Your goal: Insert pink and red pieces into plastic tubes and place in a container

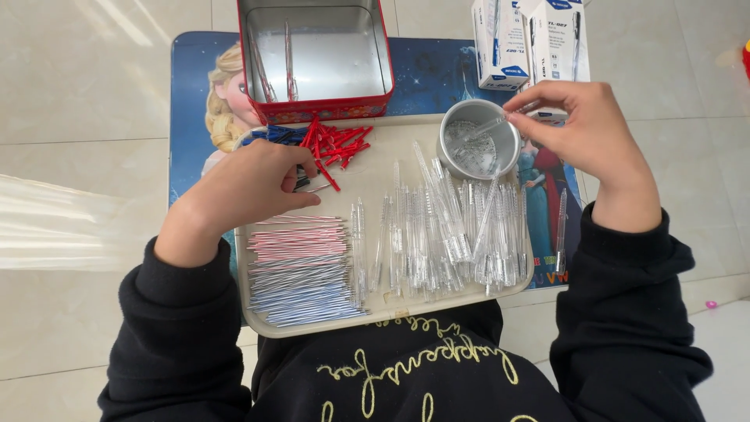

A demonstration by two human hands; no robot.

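Black sleeves (625, 312) and a black top with yellow stitching fill the bottom edge, closest to the lens. Just beyond sits a beige tray (375, 176) on a small blue picture table (187, 70).

Tray contents: pink and blue refills (301, 270) stacked front left, clear pen barrels (445, 227) heaped centre to right, red caps (336, 142) at the back edge.

Left hand (246, 187) is over the tray's back-left part, fingers curled and pressed together, tips on a small dark piece beside the red caps; can't tell exactly what it is.

Right hand (590, 133) is at the back right, thumb and forefinger pinching one clear barrel, its other end dipping into a round metal cup (479, 139).

Red tin (316, 55) behind the tray holds a few barrels. Two white boxes (531, 39) stand back right.
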